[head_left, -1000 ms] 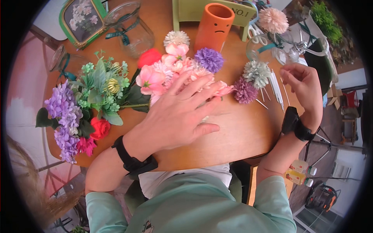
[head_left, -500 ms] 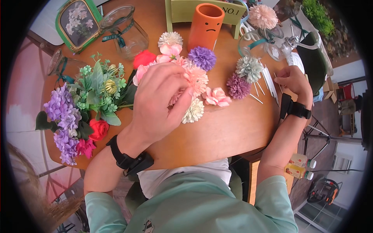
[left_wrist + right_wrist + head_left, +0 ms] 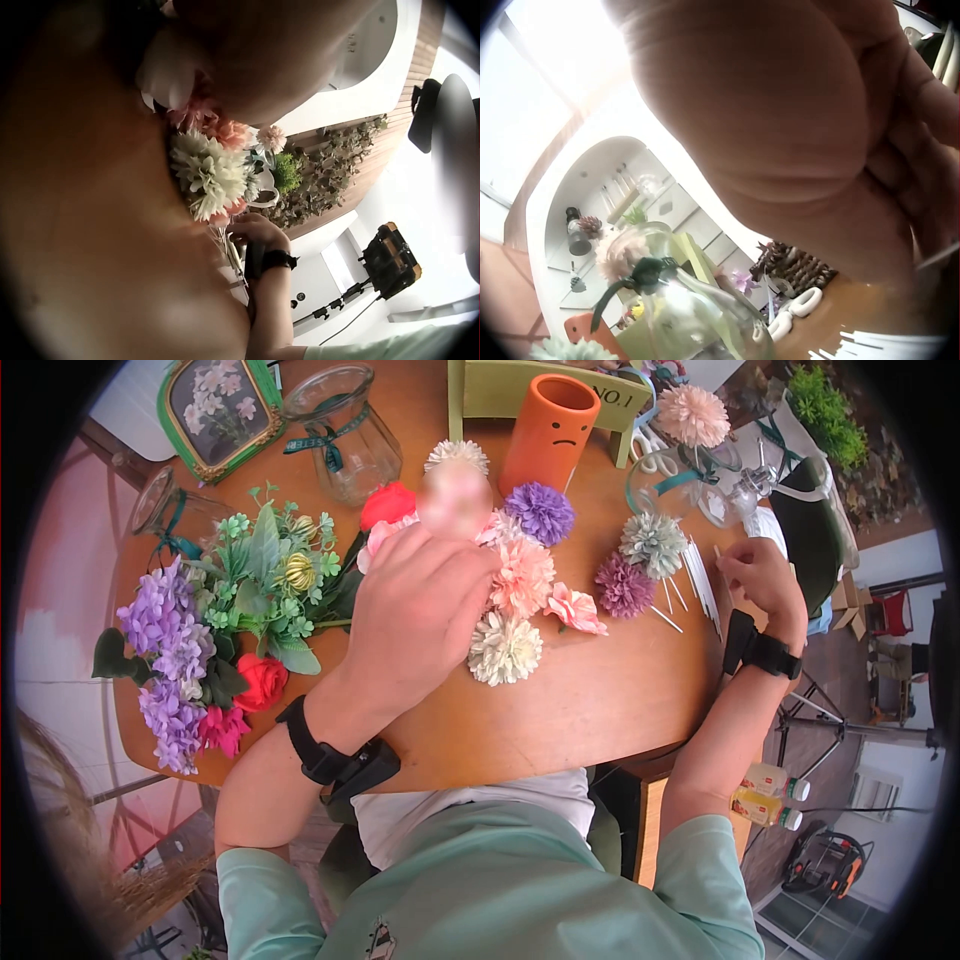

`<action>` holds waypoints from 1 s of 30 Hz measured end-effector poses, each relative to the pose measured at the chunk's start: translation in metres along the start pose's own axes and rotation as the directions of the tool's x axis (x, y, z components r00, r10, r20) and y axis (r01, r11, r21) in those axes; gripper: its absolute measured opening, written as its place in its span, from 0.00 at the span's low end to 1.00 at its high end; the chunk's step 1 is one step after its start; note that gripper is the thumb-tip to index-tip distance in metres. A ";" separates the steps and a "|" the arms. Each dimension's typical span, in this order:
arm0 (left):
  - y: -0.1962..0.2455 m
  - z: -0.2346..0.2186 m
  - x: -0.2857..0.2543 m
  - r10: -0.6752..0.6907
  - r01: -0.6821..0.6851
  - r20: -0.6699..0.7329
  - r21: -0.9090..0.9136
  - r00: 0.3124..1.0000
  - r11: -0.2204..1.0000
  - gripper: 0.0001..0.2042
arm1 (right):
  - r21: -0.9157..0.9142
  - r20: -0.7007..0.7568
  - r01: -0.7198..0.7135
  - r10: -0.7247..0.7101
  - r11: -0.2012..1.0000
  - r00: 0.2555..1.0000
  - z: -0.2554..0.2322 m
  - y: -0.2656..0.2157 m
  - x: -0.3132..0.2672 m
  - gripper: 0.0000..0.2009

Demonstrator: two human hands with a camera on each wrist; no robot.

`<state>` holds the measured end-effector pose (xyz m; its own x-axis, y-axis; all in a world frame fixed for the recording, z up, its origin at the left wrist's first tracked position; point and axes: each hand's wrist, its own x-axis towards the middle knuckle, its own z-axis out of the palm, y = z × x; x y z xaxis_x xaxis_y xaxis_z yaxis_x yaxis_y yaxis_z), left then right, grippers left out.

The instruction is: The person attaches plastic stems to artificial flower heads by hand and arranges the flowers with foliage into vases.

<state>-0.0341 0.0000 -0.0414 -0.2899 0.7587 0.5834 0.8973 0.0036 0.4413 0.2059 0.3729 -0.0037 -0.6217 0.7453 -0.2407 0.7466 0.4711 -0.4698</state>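
Observation:
The left hand (image 3: 410, 620) is bent over pink flowers at the table's middle; its fingertips are hidden, so whether it grips one is unclear. Beside it lie a peach flower (image 3: 522, 578), a cream flower (image 3: 505, 648) and a small pink blossom (image 3: 575, 608). In the left wrist view the cream flower (image 3: 208, 174) is near that hand. At the table's right, the right hand (image 3: 762, 575) pinches a thin white stick (image 3: 939, 256) between thumb and fingers. More white sticks (image 3: 700, 585) lie next to it, by a grey-green flower (image 3: 653, 545) and a mauve flower (image 3: 625, 585).
Purple flowers (image 3: 165, 625), greenery (image 3: 265, 575) and a red rose (image 3: 262, 682) lie at left. Glass vases (image 3: 350, 455), a green frame (image 3: 268, 435), an orange cup (image 3: 545, 445) and a green stand (image 3: 490, 388) line the back. A glass jar (image 3: 655, 490) stands back right.
The left hand's spread fingers have bent and drawn back leftward, uncovering the peach and cream flowers. The right hand has shifted slightly down and left. The head view has also shifted a little.

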 end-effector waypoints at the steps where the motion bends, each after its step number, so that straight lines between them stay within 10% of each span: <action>1: 0.000 0.000 0.001 0.000 0.000 0.001 0.002 1.000 1.000 0.09 | 0.078 -0.096 0.015 -0.007 0.997 0.995 -0.001 -0.008 -0.009 0.08; 4: 0.003 -0.002 0.006 0.014 -0.014 -0.054 0.007 0.998 1.000 0.12 | 0.197 -0.172 0.030 0.004 0.980 0.985 -0.011 -0.028 -0.022 0.09; 10: 0.009 0.003 0.009 0.252 -0.281 0.195 0.135 0.948 0.950 0.18 | 0.644 -0.230 0.558 -0.564 0.523 0.793 0.012 -0.075 -0.051 0.08; 16: -0.002 -0.001 0.008 0.148 -0.153 0.069 0.084 0.987 0.985 0.15 | 0.730 -0.012 0.375 -0.538 0.572 0.843 0.069 -0.148 -0.089 0.07; 19: 0.005 -0.007 0.010 -0.123 0.083 -0.234 -0.175 0.964 0.981 0.17 | 0.781 -0.035 0.351 -0.525 0.516 0.851 0.098 -0.157 -0.091 0.07; 22: 0.007 -0.011 0.010 -0.298 0.239 -0.157 -0.315 0.942 0.919 0.16 | 0.795 -0.010 0.307 -0.495 0.523 0.869 0.105 -0.159 -0.089 0.08; 30: 0.001 -0.011 0.006 0.063 -0.073 -0.193 -0.045 0.979 0.996 0.17 | 0.764 -0.105 0.458 -0.612 0.456 0.784 0.116 -0.155 -0.089 0.08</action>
<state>-0.0388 -0.0030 -0.0303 -0.2914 0.6173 0.7307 0.9004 -0.0811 0.4275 0.1185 0.1791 -0.0078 -0.9194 0.3458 0.1877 -0.1251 0.1954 -0.9727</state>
